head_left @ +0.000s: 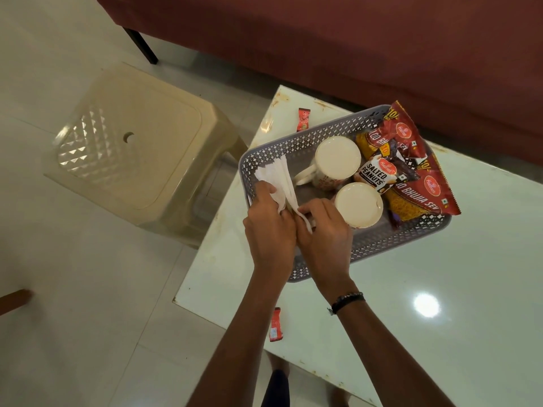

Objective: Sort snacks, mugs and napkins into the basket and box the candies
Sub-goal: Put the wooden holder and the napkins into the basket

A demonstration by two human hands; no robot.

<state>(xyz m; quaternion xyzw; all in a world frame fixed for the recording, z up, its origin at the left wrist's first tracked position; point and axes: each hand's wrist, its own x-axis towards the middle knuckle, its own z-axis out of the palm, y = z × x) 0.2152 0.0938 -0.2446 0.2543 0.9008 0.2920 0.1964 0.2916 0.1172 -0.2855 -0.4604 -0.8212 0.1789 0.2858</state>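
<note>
A grey perforated basket [296,142] stands on the white table [440,289]. Inside it are two cream mugs [338,158] [359,204], red bhujia sev packets [423,189] and a salted peanuts pack [374,175] at the right end. White napkins [280,177] stand against the basket's left wall. My left hand [269,221] grips the napkins from the left. My right hand [324,230] pinches their lower corner beside the nearer mug. One small red candy sachet [303,119] lies on the table beyond the basket, another [276,326] near the table's front left edge.
A beige plastic stool [141,142] stands on the tiled floor left of the table. A dark red sofa [352,39] runs along the far side. A wooden piece [14,299] shows at the left edge.
</note>
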